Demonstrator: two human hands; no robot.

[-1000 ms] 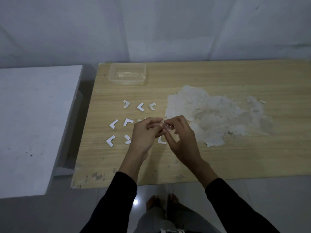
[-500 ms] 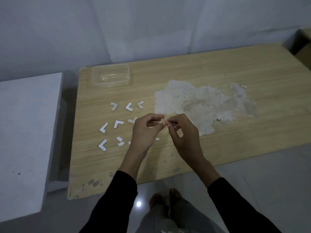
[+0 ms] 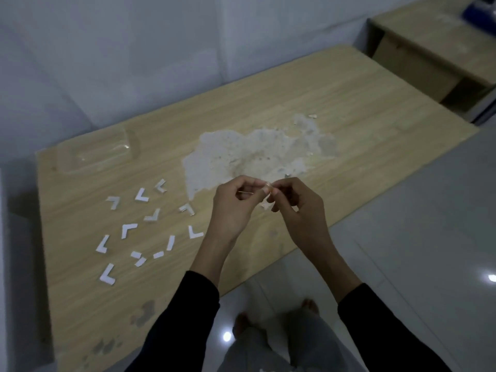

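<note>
Both hands meet above the wooden table (image 3: pixel 322 108). My left hand (image 3: pixel 236 208) and my right hand (image 3: pixel 295 205) pinch one small white piece (image 3: pixel 266 187) between their fingertips; most of it is hidden by the fingers. Several white L-shaped pieces (image 3: pixel 128 229) lie scattered on the table to the left of my left hand. The nearest of them (image 3: pixel 194 232) lies just beside my left wrist.
A clear plastic container (image 3: pixel 96 154) stands at the table's far left corner. A large pale worn patch (image 3: pixel 255 157) covers the table's middle. Another wooden desk (image 3: pixel 434 47) stands at the far right. A white surface (image 3: pixel 16 264) borders the left. Tiled floor and my feet lie below.
The view has swung to the right and tilted, so the table now runs diagonally. Both hands stay together, pinching the small piece, lifted slightly off the table.
</note>
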